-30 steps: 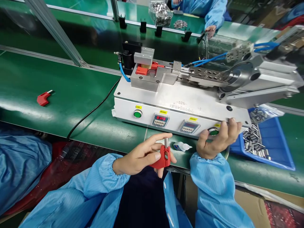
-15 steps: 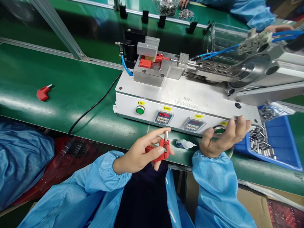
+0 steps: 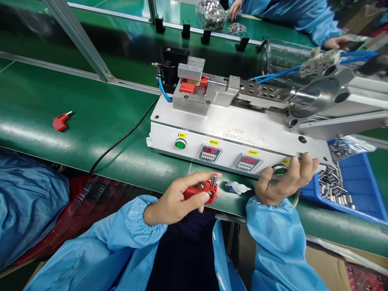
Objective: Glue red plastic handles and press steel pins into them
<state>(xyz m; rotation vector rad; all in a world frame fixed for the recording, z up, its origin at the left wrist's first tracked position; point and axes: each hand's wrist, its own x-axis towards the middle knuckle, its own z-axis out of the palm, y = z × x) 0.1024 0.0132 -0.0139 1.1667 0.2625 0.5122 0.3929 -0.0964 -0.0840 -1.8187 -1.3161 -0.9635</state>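
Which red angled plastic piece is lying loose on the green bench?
The red angled plastic piece with a silver metal pin, left of the white machine. Another is in the left hand; a third sits in the machine's metal block.

One view only, head-worn. Looks forward and steeply down past the wearer's chest; left hand (image 3: 177, 200) and right hand (image 3: 274, 186) close, low in frame. Machine (image 3: 209, 126) just beyond, seen from above its front. Bench (image 3: 33, 97) runs aslant; far top reaches a co-worker's sleeve (image 3: 315, 22).
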